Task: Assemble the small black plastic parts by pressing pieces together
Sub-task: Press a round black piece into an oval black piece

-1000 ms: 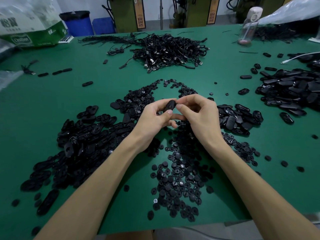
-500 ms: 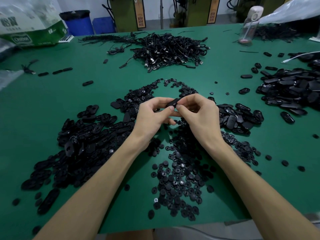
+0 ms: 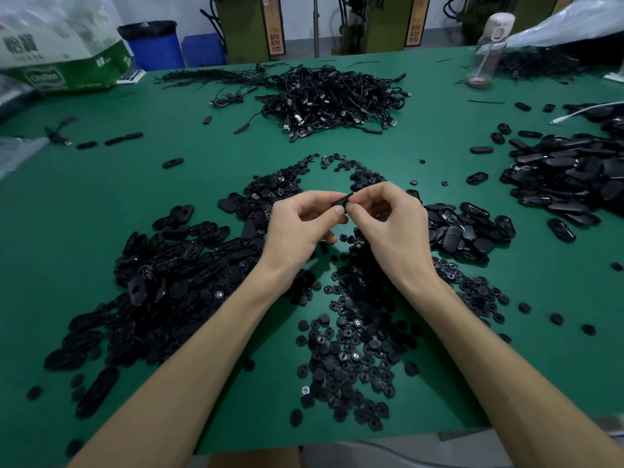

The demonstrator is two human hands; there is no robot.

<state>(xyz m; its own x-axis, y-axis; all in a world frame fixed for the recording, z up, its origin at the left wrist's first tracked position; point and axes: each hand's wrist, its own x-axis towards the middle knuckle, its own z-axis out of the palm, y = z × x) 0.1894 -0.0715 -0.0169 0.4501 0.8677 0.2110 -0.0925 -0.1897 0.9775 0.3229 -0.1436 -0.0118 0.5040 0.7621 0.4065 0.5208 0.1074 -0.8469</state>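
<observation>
A small black oval plastic part [image 3: 343, 201] is held edge-on above the middle of the green table [image 3: 101, 204]. My left hand [image 3: 300, 228] pinches its left end between thumb and fingers. My right hand [image 3: 388, 224] pinches its right end with thumb and forefinger. Much of the part is hidden by my fingertips. A heap of black oval shells [image 3: 162, 278] lies to the left of my hands. Small round black pieces [image 3: 351, 356] are spread below my wrists. More oval shells [image 3: 469, 228] lie just right of my right hand.
A tangle of black cables [image 3: 334, 96] sits at the table's far middle. A big pile of black oval parts [image 3: 567, 173] fills the right edge. A clear bottle [image 3: 486, 52] stands far right, a green-and-white bag [image 3: 57, 52] far left. Loose parts dot the table.
The part has turned from showing its broad face to lying edge-on between my fingertips. Both hands stay in nearly the same place.
</observation>
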